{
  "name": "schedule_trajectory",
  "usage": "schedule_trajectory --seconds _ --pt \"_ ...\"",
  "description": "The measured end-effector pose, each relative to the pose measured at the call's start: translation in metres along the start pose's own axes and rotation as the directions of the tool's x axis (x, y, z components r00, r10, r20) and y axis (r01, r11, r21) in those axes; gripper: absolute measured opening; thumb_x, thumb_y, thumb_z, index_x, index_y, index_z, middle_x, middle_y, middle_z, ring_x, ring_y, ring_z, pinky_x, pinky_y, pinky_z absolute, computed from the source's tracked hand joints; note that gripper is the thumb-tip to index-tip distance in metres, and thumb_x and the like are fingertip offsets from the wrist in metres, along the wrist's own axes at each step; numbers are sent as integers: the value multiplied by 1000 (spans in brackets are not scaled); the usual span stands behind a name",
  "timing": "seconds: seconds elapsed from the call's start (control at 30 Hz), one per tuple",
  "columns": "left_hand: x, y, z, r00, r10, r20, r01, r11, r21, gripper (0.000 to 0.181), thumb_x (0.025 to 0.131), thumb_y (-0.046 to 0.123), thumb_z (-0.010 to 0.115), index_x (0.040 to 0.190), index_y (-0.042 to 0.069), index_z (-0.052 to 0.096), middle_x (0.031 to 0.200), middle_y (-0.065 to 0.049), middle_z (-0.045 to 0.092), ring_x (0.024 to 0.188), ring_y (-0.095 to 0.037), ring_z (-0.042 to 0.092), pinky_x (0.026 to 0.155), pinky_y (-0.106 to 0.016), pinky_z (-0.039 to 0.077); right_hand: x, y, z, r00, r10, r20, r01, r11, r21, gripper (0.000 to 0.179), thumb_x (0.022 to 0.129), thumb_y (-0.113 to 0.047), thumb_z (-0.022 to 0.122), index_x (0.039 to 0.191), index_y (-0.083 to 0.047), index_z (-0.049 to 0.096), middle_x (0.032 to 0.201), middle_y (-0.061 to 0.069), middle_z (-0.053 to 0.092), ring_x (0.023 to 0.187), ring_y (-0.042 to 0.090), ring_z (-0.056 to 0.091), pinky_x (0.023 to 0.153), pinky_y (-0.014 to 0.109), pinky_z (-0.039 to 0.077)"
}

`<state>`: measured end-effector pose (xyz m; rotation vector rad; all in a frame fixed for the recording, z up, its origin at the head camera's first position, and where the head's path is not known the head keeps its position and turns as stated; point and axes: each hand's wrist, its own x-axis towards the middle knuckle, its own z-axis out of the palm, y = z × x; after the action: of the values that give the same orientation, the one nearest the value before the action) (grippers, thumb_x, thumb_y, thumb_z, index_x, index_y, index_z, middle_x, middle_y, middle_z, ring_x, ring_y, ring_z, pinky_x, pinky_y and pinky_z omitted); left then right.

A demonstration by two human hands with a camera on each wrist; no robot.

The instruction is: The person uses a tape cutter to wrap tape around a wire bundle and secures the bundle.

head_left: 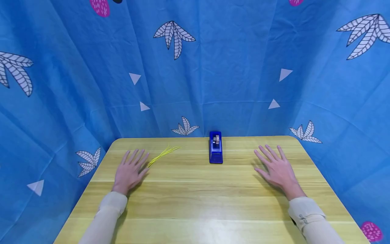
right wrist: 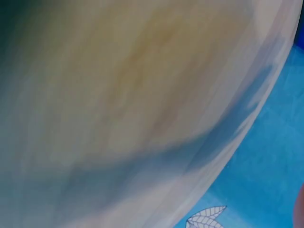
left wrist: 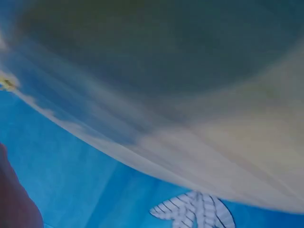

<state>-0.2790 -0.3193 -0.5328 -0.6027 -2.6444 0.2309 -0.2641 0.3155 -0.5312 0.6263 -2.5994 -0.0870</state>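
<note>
My left hand (head_left: 129,173) is over the left part of the table, palm down with fingers spread and straight. Beside its fingertips and thumb lies a loose bundle of thin yellow strands (head_left: 163,155), fanned at the far end. A blue tape dispenser (head_left: 216,156) sits near the table's back edge, between the hands. To its right, my right hand (head_left: 278,171) is palm down too, fingers extended, holding nothing. In the left wrist view only an edge of the hand (left wrist: 16,199) shows; a sliver of the hand (right wrist: 299,209) appears in the right wrist view.
The light wooden table (head_left: 207,196) has rounded back corners. A blue curtain (head_left: 231,67) printed with leaves and triangles hangs behind it and along both sides. Both wrist views are mostly blurred tabletop with shadows on it.
</note>
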Motion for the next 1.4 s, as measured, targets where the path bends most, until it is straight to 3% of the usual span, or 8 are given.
schedule_trajectory --seconds 0.27,0.53,0.63,0.7,0.77,0.97,1.23,1.4 --pt "37 30 0 996 -88 -24 84 987 -138 66 102 47 56 160 19 41 163 -9 44 153 -34 36 130 -54 14 13 -10 -1 1000 28 3 -28 999 46 78 94 -53 65 159 -20 41 163 12 42 153 37 33 131 55 2" --pt "81 68 0 986 -168 -19 154 936 -318 63 106 42 53 161 17 37 160 -12 48 148 -39 41 126 -59 23 33 -31 -6 996 84 -11 -81 987 142 73 94 -49 67 156 -16 45 156 14 51 145 39 44 127 60 21" --pt "100 87 2 982 -188 2 173 899 -403 63 107 42 52 163 18 34 160 -12 47 146 -40 42 124 -61 27 42 -42 -9 984 173 38 -177 947 267 67 100 -45 64 156 -15 45 148 17 57 137 42 50 119 63 33" --pt "112 101 3 979 -201 41 197 862 -466 63 108 42 50 163 19 32 161 -13 46 146 -41 42 123 -62 29 48 -48 -11 964 251 86 -265 883 387 61 103 -44 60 155 -14 48 140 18 61 131 41 55 112 64 41" --pt "124 116 4 971 -213 108 237 821 -519 63 109 45 46 165 22 27 162 -12 43 147 -40 40 121 -63 31 55 -53 -12 938 324 125 -339 778 529 54 105 -40 59 151 -10 53 130 18 66 122 40 60 104 61 47" --pt "154 156 7 930 -238 278 366 623 -692 61 110 51 39 166 32 22 167 -10 35 153 -40 31 122 -65 29 79 -70 -11 876 428 224 -431 482 763 43 108 -32 57 138 -3 63 120 19 68 108 32 63 91 39 55" --pt "181 192 15 911 -210 354 405 307 -861 59 111 39 47 164 24 30 156 -15 49 136 -38 53 115 -57 43 107 -96 7 804 456 381 -532 265 804 42 107 -30 59 134 0 65 120 21 69 106 35 64 77 24 53" --pt "192 210 20 901 -200 385 424 224 -878 55 111 30 49 163 21 33 151 -16 53 134 -38 55 112 -54 47 117 -108 18 762 474 442 -570 164 805 40 106 -27 60 133 3 66 118 23 67 109 40 62 79 28 53"
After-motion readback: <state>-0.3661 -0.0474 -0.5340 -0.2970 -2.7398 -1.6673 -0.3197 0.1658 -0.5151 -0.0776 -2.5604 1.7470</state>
